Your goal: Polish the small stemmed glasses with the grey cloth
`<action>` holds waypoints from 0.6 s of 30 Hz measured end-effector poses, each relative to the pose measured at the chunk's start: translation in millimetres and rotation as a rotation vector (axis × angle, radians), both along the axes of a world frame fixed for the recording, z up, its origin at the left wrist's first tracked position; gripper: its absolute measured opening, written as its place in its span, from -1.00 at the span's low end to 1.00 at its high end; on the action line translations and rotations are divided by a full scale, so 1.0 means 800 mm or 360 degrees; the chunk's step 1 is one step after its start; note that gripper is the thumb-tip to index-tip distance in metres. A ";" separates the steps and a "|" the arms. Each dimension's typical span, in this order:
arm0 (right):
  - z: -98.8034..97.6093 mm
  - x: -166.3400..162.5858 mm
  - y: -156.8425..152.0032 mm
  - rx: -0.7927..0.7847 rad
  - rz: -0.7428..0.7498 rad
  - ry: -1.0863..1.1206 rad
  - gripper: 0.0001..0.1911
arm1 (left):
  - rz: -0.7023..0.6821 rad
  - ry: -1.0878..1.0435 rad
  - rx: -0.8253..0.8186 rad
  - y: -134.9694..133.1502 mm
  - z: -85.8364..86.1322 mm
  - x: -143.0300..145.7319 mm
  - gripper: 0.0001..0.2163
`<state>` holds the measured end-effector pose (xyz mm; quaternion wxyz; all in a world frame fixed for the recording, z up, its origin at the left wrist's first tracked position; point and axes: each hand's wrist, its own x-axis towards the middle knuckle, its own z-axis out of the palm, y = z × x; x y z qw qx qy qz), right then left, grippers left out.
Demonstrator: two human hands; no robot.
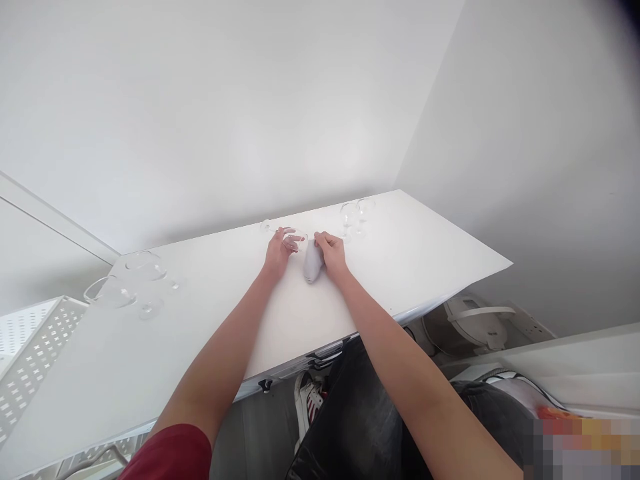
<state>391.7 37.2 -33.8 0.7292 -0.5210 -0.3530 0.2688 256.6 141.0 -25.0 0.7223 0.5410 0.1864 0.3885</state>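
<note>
On the white table (400,267), the left hand (278,252) grips a clear glass (293,239) lying on its side. Just right of that glass, the right hand (331,252) pinches a grey cloth (313,263). More glasses (356,215) stand further right, others (127,283) far left.

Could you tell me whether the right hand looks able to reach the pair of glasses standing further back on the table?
Probably yes. The right hand holds a grey cloth, and the two glasses stand just beyond it with bare table between.
</note>
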 end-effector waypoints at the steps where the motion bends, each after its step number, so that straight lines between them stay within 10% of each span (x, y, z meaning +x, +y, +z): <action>1: 0.000 0.000 0.000 -0.0013 0.0041 -0.0021 -0.64 | 0.0032 -0.0006 0.0008 0.000 0.001 0.000 -0.53; 18: -0.005 0.003 0.008 0.0044 -0.0025 0.0181 -0.38 | 0.0566 -0.0014 0.0166 0.003 -0.003 0.000 -0.60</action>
